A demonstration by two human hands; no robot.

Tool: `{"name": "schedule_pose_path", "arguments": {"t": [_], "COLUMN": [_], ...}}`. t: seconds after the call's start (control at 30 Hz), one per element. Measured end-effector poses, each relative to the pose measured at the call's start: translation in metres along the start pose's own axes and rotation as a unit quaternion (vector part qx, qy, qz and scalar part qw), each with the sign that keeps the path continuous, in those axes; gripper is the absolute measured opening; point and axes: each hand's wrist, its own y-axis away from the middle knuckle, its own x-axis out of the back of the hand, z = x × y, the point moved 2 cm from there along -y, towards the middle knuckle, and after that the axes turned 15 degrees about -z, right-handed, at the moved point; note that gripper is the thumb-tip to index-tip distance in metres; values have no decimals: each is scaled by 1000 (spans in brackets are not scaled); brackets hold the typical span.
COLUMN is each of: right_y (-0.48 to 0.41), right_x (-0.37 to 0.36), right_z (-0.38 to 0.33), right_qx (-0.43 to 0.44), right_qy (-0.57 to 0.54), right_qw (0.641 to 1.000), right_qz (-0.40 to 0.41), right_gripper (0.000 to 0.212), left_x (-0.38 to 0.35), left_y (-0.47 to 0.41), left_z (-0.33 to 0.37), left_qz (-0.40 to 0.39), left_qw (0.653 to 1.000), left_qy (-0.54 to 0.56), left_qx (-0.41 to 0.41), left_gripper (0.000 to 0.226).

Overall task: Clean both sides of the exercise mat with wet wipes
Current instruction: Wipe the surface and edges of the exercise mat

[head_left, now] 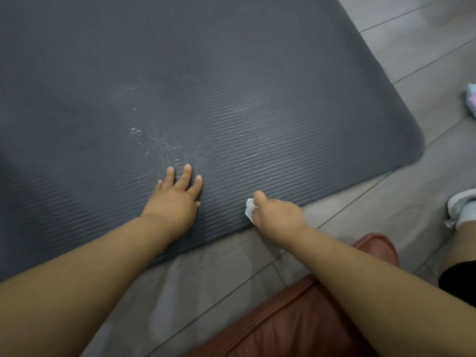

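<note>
A dark grey ribbed exercise mat (231, 73) lies flat on the floor and fills most of the view. Wet streaks shine on it near the middle. My left hand (175, 199) presses flat on the mat near its front edge, fingers spread. To its right, my right hand (277, 215) grips a crumpled white wet wipe (250, 210) against the mat's front edge. Most of the wipe is hidden inside the fist.
Grey wood-look floor (425, 47) surrounds the mat on the right and front. A brown leather cushion (296, 325) sits under me at the bottom. A pastel packet (470, 97) lies at the right edge. A foot in a white sock (461, 207) shows at the right.
</note>
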Motion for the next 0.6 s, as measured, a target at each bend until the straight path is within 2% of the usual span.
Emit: {"name": "schedule_pose_path", "arguments": {"t": [0.1, 0.17, 0.23, 0.37, 0.5, 0.6], "right_y": [-5, -6, -4, -3, -1, 1], "right_x": [13, 18, 20, 15, 16, 16], "right_z": [48, 85, 102, 94, 87, 86], "right_qx": [-60, -103, -95, -70, -49, -46], "right_qy": [-41, -101, -112, -11, -14, 4], "right_qw": [996, 989, 989, 997, 998, 999], "right_qz": [48, 45, 24, 9, -29, -27], "right_gripper": [13, 43, 64, 67, 88, 86], "left_x": [-14, -21, -27, -34, -39, -43], "left_y": [15, 23, 31, 37, 40, 46], "left_z": [1, 3, 5, 3, 1, -2], "left_qz": [9, 11, 1, -26, -37, -63], "left_qw": [1000, 1000, 999, 996, 989, 981], "left_qy": [-6, -20, -32, -80, -138, -176], "left_qx": [-12, -18, -21, -22, -31, -48], "left_gripper": [59, 64, 73, 85, 71, 75]}}
